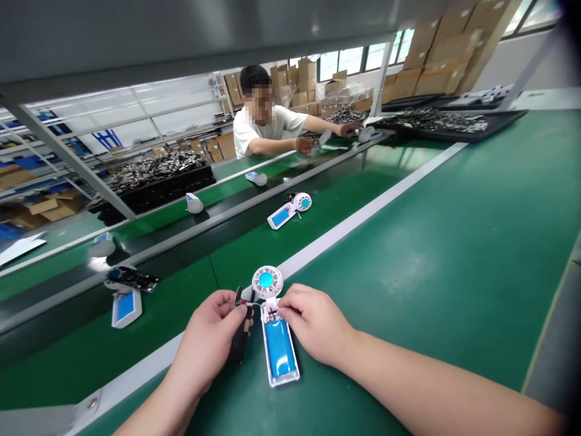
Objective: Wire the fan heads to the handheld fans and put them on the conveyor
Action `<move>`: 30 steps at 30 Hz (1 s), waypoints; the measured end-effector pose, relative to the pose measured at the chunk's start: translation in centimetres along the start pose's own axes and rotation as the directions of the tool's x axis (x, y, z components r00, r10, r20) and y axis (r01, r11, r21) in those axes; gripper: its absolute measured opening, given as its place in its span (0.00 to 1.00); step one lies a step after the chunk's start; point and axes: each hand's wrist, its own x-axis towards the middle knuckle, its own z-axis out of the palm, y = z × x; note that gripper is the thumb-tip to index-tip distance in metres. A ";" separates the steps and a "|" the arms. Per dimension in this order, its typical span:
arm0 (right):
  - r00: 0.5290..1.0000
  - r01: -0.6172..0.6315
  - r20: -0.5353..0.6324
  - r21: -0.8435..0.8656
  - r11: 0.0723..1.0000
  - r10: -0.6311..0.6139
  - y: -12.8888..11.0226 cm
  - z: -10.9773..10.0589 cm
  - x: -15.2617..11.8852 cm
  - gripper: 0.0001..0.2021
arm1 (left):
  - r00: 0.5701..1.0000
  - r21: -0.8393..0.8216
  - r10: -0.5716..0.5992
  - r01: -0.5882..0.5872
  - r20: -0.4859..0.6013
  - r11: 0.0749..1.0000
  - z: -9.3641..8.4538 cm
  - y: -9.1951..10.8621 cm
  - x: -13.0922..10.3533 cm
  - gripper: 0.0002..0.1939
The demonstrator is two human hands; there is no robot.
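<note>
A white open fan housing (276, 339) lies on the green bench in front of me, with a blue battery in its handle and a round head with a blue centre at its far end. My left hand (213, 336) pinches a small dark circuit board (240, 330) that stands just left of the housing, joined to it by thin wires. My right hand (313, 321) rests on the housing's neck, fingertips on the wires there.
Beyond a white strip runs a green conveyor (236, 242) carrying another open fan housing (289, 210) and one at the left (127, 297). Black trays of parts (158, 172) stand behind. A person (267, 124) works across the belt. Cardboard boxes (436, 54) are stacked at the back.
</note>
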 end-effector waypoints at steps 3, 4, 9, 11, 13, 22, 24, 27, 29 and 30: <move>0.995 0.101 0.017 -0.092 0.991 -0.100 0.0 0.1 0.0 0.10 | 0.986 0.212 0.169 -0.167 0.010 0.963 0.0 -0.4 -0.2 0.16; 0.992 0.130 0.024 -0.120 0.984 -0.128 0.0 0.1 0.0 0.10 | 0.975 0.288 0.223 -0.216 0.009 0.933 0.1 -0.6 -0.3 0.15; 0.984 0.174 0.064 -0.150 0.973 -0.166 -0.7 0.5 -0.5 0.10 | 0.813 0.515 0.582 -0.488 -0.026 0.705 1.2 -2.5 -0.6 0.10; 0.989 0.141 0.070 -0.133 0.981 -0.133 -1.2 0.6 -0.9 0.10 | 0.773 0.504 0.633 -0.537 -0.028 0.677 1.9 -3.2 -0.7 0.09; 0.994 0.095 0.066 -0.118 0.988 -0.088 -1.6 0.6 -1.2 0.10 | 0.754 0.473 0.656 -0.570 -0.025 0.672 2.5 -3.6 -0.8 0.08; 0.998 -0.016 0.066 -0.025 1.000 0.018 -2.0 0.3 -1.2 0.09 | 0.650 0.482 0.757 -0.687 0.072 0.544 2.6 -4.0 -0.9 0.08; 0.997 -0.031 0.075 -0.015 0.999 0.032 -2.1 0.1 -1.2 0.08 | 0.656 0.499 0.750 -0.679 0.085 0.538 2.5 -4.1 -1.0 0.09; 0.994 -0.064 0.085 -0.008 0.998 0.064 -2.2 -0.1 -1.1 0.09 | 0.637 0.512 0.765 -0.691 0.096 0.511 2.4 -4.3 -1.0 0.09; 0.992 -0.082 0.094 0.011 0.997 0.081 -2.2 -0.2 -1.1 0.09 | 0.627 0.522 0.772 -0.695 0.104 0.495 2.4 -4.4 -0.9 0.10; 0.991 -0.092 0.097 0.024 0.995 0.089 -2.1 -0.2 -1.1 0.09 | 0.621 0.525 0.776 -0.699 0.109 0.486 2.4 -4.4 -0.9 0.10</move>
